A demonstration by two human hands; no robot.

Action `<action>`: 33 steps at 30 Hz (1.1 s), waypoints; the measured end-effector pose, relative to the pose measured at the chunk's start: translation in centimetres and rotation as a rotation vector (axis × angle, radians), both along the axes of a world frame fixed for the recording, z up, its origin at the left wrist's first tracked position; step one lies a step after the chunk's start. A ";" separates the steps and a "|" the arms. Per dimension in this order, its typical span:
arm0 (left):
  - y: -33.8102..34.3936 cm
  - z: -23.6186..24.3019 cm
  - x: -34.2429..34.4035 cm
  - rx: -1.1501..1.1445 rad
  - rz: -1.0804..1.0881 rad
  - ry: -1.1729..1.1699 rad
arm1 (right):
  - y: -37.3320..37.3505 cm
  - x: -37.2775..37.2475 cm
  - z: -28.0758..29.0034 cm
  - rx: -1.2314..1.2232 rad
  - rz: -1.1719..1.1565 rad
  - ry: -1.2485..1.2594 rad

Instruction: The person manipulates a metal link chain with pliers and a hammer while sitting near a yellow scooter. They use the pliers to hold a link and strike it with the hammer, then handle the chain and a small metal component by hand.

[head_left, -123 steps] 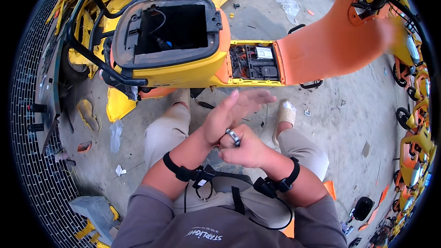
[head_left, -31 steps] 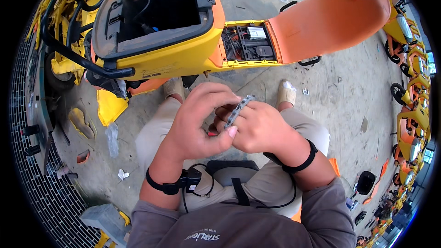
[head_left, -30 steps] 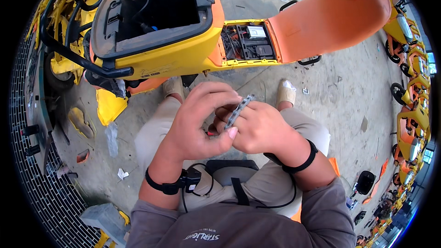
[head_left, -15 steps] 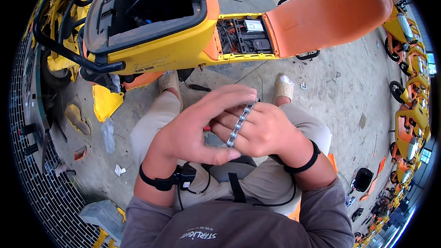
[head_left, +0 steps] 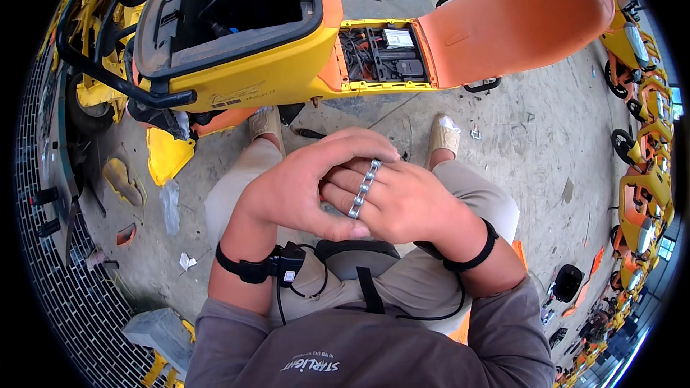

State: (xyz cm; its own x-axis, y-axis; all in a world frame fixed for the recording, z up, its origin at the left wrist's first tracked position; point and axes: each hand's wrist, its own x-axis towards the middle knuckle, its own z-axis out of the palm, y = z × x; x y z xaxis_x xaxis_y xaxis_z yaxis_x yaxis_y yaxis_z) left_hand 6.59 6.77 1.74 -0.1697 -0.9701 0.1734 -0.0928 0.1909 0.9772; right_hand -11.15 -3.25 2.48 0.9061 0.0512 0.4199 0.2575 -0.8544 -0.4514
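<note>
A short silver roller chain [head_left: 365, 188] lies across the backs of my right hand's fingers. Whether it circles them underneath is hidden. My right hand [head_left: 410, 205] points left, its fingers close together and their tips tucked behind my left palm. Curved around it in a C shape is my left hand [head_left: 302, 183], its long fingers above and its thumb below, well apart. The left thumb tip is just below the chain's lower end, and the left fingertips sit near the upper end. No other object shows in the left hand.
In front stands a yellow and orange scooter body [head_left: 287, 79] with an open black compartment [head_left: 241, 18] and exposed electronics [head_left: 395, 50]. A yellow panel piece [head_left: 170, 156] and a clear plastic scrap [head_left: 169, 208] lie left on the concrete. Several yellow scooters [head_left: 640, 187] line the right.
The chain has slid left along my right fingers, away from the knuckles. Both hands have shifted slightly, and the left hand remains cupped around the right.
</note>
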 end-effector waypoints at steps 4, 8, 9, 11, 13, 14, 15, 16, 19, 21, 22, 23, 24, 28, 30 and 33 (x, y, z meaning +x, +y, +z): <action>0.0 0.0 -0.1 -0.002 0.022 0.006 | -0.3 -0.3 0.0 -0.044 -0.011 -0.022; 0.1 0.5 -0.1 0.019 0.031 0.026 | -0.4 -0.5 0.2 -0.089 -0.024 -0.057; 0.2 0.5 0.0 0.042 0.037 0.046 | -0.5 -0.5 0.2 -0.089 -0.028 -0.066; 0.2 0.3 0.1 0.055 0.047 0.074 | -0.7 -0.7 0.0 -0.089 -0.034 -0.086; 0.1 0.0 0.1 0.035 0.057 0.092 | -0.9 -0.9 -0.1 -0.082 -0.036 -0.095; 0.1 0.0 0.1 0.035 0.063 0.099 | -0.9 -0.8 -0.1 -0.079 -0.035 -0.101; 0.1 0.1 0.1 0.035 0.068 0.106 | -1.0 -0.8 -0.1 -0.070 -0.038 -0.115; 0.2 0.1 0.1 0.035 0.074 0.113 | -1.0 -0.9 -0.1 -0.061 -0.042 -0.128; 0.3 0.0 -0.4 0.104 0.158 0.308 | -1.2 -0.2 -0.3 -0.066 -0.119 -0.301; 0.3 -0.4 0.0 0.082 0.171 0.306 | -1.5 0.2 -0.2 -0.036 -0.159 -0.377; 0.3 -0.6 0.2 0.070 0.177 0.306 | -1.7 0.1 -0.1 -0.002 -0.168 -0.372; 0.1 -0.8 0.1 0.013 0.181 0.279 | -1.8 0.0 0.0 0.031 -0.180 -0.366; 0.1 -0.8 -0.2 0.073 0.204 0.351 | -2.0 0.0 -0.2 0.129 -0.219 -0.319; -0.1 -0.7 -1.5 0.238 0.266 0.527 | -2.3 0.0 -1.4 0.784 -0.379 -0.120; -0.3 -0.9 -1.7 0.282 0.287 0.524 | -2.4 -0.1 -1.4 1.317 -0.419 0.004; -0.7 -1.1 -1.9 0.336 0.317 0.446 | -3.5 0.3 -1.7 1.516 -0.376 -0.014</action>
